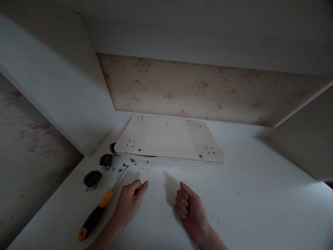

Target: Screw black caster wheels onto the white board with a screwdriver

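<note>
Grip of left hand (129,203) and right hand (191,211) each fist-tight, over white surface (255,198) before floral wallpaper (187,85).

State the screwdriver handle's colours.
The screwdriver handle is black and yellow-orange, seen best in the head view.

Screwdriver shaft (120,179) shiny metal; handle (94,218) plastic; board (170,139) matt, edge (150,156) rough.
</note>
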Demonstrator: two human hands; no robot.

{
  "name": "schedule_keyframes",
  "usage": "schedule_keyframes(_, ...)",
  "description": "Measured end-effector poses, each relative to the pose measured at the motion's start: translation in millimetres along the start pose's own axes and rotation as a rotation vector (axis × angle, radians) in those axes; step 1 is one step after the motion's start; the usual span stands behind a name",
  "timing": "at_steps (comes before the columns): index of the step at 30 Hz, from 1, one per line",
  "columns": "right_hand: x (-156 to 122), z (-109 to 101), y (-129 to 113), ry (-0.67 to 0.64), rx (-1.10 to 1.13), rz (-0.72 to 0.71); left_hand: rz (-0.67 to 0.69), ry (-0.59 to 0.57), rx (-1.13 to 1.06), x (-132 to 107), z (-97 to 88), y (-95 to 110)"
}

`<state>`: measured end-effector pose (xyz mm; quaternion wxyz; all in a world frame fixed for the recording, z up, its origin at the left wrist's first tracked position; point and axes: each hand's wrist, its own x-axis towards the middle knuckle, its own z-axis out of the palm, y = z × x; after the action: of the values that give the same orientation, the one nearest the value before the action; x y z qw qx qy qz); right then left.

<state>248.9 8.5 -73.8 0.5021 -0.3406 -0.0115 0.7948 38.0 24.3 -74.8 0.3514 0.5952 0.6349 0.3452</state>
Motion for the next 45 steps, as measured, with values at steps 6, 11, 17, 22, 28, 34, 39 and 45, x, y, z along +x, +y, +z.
schedule_keyframes(6,-0.3,0.4,0.2,0.001,-0.017,-0.014,-0.008,0.003,0.015,0.0,-0.2,-0.2)
schedule_keyframes(11,-2.0,1.4,-0.6,-0.003,-0.032,0.000,-0.007,0.005,0.019,-1.4,-0.3,0.5)
schedule_keyframes(17,-1.8,1.4,-0.4,-0.002,-0.049,0.014,-0.008,-0.002,0.006,1.1,0.2,1.4)
schedule_keyframes(22,-3.4,2.8,-0.3,0.008,-0.069,0.008,-0.006,0.002,0.002,0.7,-0.4,1.3)
schedule_keyframes(28,-3.1,2.5,0.1,0.013,-0.060,-0.002,0.006,0.005,0.010,-0.6,-1.1,2.8)
schedule_keyframes(34,-2.1,2.6,-0.1,0.008,-0.059,0.002,0.004,0.007,0.010,-1.1,-1.3,1.9)
schedule_keyframes(39,-3.4,4.0,-0.1,0.020,-0.068,0.000,0.016,0.003,-0.001,-1.0,-0.9,0.5)
schedule_keyframes(45,-3.1,3.7,0.4,0.015,-0.072,-0.009,0.019,0.013,0.009,-0.4,-0.9,1.9)
